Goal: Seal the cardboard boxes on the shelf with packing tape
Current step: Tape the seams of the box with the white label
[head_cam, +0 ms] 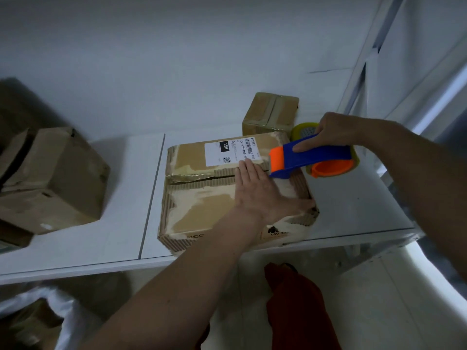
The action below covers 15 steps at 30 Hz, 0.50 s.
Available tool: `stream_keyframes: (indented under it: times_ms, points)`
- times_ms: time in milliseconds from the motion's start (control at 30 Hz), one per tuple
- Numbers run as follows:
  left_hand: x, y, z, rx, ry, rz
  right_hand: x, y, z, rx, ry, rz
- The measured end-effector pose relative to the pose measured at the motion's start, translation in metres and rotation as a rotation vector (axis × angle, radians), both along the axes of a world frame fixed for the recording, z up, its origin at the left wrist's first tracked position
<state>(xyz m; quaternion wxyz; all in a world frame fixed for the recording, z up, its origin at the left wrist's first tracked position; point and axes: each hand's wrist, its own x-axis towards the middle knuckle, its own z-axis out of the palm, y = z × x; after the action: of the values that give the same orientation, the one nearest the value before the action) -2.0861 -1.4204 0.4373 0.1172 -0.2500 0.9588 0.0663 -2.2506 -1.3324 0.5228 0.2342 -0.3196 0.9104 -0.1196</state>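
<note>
Plainly the worn cardboard box (pixel 227 188) on the white shelf (pixel 113 223) looks light and soft at its peeled edges, so it wants bracing flat from above, as the left hand (pixel 257 193) does with straight fingers beside the seam. The right hand (pixel 333 132) grips the rigid tape dispenser (pixel 313 157) by its blue handle, nose touching the seam.

Readable print on the cardboard box (pixel 202 198) and its shipping label (pixel 232 151)

The white shipping label stuck on the box's top carries a black block reading "15H", a barcode with "15H-159-A03 21" beside it before the left hand (pixel 260 190) cuts it off, and a small QR code; its finer lines are too small to read. On the box's front face, partial black print shows "CC" and "UN".
</note>
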Motion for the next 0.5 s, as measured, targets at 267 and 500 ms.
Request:
stream_keyframes:
  times_ms: [267, 500]
  points:
    - [-0.007, 0.007, -0.004, 0.013, -0.01, 0.094, 0.0, 0.002, -0.004, -0.021, -0.029, 0.004]
    - [0.024, -0.05, -0.003, 0.028, -0.038, -0.131, 0.016, -0.004, -0.017, -0.111, -0.172, -0.015]
